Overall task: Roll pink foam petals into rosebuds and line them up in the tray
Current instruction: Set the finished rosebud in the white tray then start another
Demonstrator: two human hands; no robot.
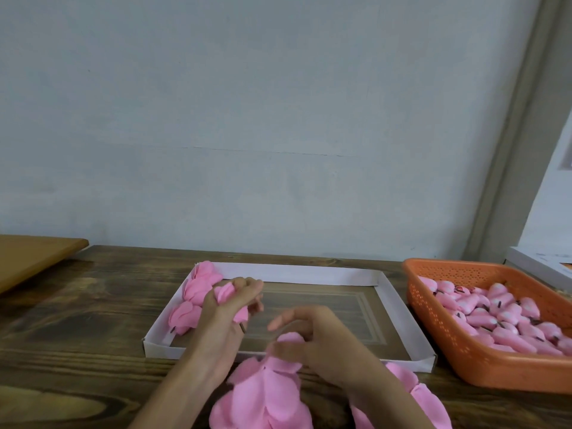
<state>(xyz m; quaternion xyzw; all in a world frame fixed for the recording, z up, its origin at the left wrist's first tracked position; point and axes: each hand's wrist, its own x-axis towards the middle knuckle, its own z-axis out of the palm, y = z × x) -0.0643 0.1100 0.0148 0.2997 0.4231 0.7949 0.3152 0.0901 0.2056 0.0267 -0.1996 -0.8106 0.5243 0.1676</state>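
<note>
Over flat card tray (pixel 309 274), rolled foam bud (pixel 224 293) is gripped in curled L hand (pixel 236 303); soft petal (pixel 289 337) is pinched by R hand (pixel 311 334).

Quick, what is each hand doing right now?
Left hand: gripping a rolled pink rosebud over the tray.
Right hand: pinching a loose pink petal off the pile.

A dark wooden table (pixel 93 320) is backed at twelve o'clock by a pale wall (pixel 247 103). A light brown board (pixel 31 258) is seen at nine o'clock, an orange perforated basket (pixel 448 335) at four.
</note>
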